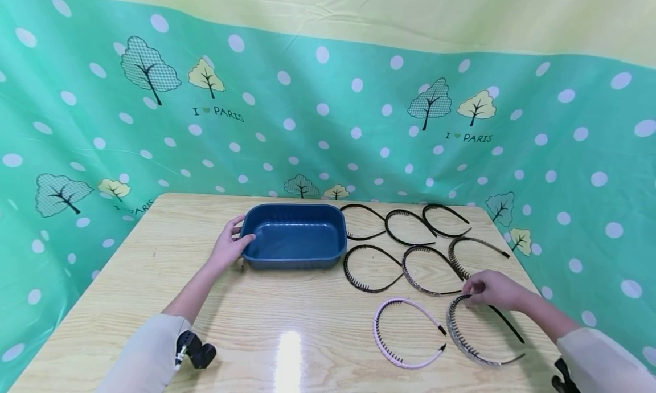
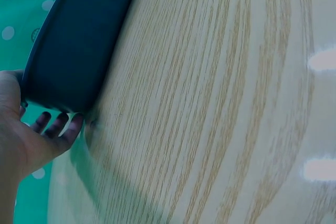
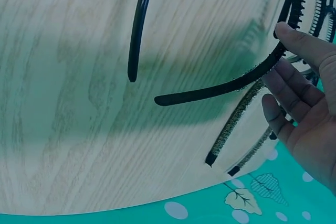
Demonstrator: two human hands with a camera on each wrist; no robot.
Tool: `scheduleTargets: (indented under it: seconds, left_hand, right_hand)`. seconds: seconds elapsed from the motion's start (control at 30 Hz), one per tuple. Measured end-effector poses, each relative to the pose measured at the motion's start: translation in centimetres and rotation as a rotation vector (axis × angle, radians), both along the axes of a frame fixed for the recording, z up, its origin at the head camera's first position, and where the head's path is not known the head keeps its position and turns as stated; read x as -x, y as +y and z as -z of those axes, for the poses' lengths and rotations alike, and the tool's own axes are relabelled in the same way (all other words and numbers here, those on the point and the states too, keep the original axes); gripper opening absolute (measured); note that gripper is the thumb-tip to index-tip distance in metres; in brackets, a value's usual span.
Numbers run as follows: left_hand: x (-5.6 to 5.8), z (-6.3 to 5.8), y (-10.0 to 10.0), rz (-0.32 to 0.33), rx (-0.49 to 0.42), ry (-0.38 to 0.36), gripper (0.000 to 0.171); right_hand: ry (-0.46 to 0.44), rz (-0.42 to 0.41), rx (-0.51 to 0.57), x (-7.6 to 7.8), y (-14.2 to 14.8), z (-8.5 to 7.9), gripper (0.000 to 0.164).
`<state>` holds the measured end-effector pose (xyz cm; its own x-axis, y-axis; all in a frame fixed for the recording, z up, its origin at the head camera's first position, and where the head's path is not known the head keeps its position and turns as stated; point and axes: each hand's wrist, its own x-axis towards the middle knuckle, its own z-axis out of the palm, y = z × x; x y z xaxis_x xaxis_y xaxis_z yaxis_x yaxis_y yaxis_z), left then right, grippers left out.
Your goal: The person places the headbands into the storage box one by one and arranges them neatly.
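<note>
My left hand (image 1: 230, 246) grips the left end of a dark blue plastic basin (image 1: 294, 264), thumb over the rim and fingers on the outer wall. The left wrist view also shows this hand (image 2: 31, 140) at the end of the basin (image 2: 71, 45). On the right, my right hand (image 1: 494, 291) pinches the far side of a toothed headband (image 1: 458, 331) with a greyish, glittery band. Close up, thumb and forefinger meet on that headband (image 3: 231, 86), while its two dark ends point away from the hand (image 3: 310, 93).
A pink headband (image 1: 380, 336) lies left of the held one. Behind them, several dark toothed headbands (image 1: 353, 279) lie in rows right of the basin, some overlapping. The wooden table (image 1: 246, 336) meets a green dotted curtain (image 1: 328, 136) at the back.
</note>
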<state>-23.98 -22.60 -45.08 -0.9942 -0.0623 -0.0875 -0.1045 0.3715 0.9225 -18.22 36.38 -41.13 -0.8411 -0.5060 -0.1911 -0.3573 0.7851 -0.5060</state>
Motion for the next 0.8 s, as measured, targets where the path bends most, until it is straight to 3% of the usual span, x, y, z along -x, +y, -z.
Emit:
scheduleTargets:
  seconds: [0.8]
  left_hand:
    - [0.1, 0.2, 0.0, -0.008, -0.006, 0.013, 0.063]
  right_hand:
    - [-0.072, 0.06, 0.003, 0.7, -0.9, -1.5, 0.017]
